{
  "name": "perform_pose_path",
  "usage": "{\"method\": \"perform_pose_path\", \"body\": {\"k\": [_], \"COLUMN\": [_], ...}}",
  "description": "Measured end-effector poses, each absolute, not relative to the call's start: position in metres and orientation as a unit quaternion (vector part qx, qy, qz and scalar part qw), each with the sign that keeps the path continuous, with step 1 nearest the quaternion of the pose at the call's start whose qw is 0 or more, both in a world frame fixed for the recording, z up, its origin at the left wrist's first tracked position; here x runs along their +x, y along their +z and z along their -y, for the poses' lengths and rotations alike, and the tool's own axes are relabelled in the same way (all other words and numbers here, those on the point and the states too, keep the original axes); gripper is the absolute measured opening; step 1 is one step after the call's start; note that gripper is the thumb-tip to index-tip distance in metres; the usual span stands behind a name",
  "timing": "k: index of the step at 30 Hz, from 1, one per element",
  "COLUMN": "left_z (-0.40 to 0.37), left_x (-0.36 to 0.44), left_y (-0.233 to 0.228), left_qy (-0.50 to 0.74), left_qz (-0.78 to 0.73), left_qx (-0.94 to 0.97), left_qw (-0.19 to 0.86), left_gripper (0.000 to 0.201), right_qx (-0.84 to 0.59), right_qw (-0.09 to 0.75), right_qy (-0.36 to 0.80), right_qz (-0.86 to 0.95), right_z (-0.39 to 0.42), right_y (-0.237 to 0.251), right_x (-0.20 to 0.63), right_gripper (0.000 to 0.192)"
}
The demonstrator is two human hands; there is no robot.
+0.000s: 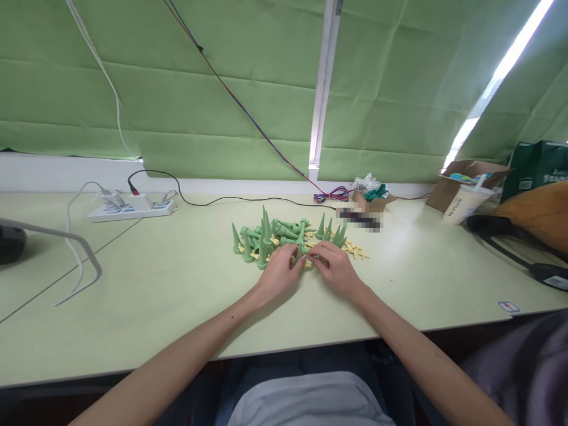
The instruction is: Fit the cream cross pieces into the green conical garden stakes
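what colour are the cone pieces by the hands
Green cones, clearest in the head view.

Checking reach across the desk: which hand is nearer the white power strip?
Left. The left hand rests at the pile of green spikes, right of the power strip; the right hand lies farther right.

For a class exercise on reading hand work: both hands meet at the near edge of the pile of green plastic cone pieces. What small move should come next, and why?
Probably draw the piece back clear of the pile. The left hand and right hand both pinch a green plastic cone piece between their fingertips, hard against the heap of green plastic cones and small yellow plastic pieces, which crowd it.
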State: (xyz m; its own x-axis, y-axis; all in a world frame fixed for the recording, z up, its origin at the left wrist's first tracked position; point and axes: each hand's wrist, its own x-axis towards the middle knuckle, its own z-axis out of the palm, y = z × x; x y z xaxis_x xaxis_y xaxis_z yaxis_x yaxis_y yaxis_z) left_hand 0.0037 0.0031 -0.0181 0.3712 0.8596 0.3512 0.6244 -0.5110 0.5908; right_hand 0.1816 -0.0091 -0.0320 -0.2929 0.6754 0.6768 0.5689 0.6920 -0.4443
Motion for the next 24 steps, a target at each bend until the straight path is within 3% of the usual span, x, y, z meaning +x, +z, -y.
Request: {"method": "perform_pose_path", "body": {"k": [24], "left_z": [-0.0046], "left_x": [0.0036], "left_y": [-0.0207], "left_qy": [0.299], "left_qz": [-0.438], "left_qx": [0.814], "left_qw": [0.237], "left_gripper": [0.023], "right_qx": [-0.366], "right_qw": [0.51], "right_qy": [0.058], "right_qz": [0.777], "right_z": [0.008], "right_y": [-0.0311], "right_x": [0.1817], "right_gripper": [0.016]}}
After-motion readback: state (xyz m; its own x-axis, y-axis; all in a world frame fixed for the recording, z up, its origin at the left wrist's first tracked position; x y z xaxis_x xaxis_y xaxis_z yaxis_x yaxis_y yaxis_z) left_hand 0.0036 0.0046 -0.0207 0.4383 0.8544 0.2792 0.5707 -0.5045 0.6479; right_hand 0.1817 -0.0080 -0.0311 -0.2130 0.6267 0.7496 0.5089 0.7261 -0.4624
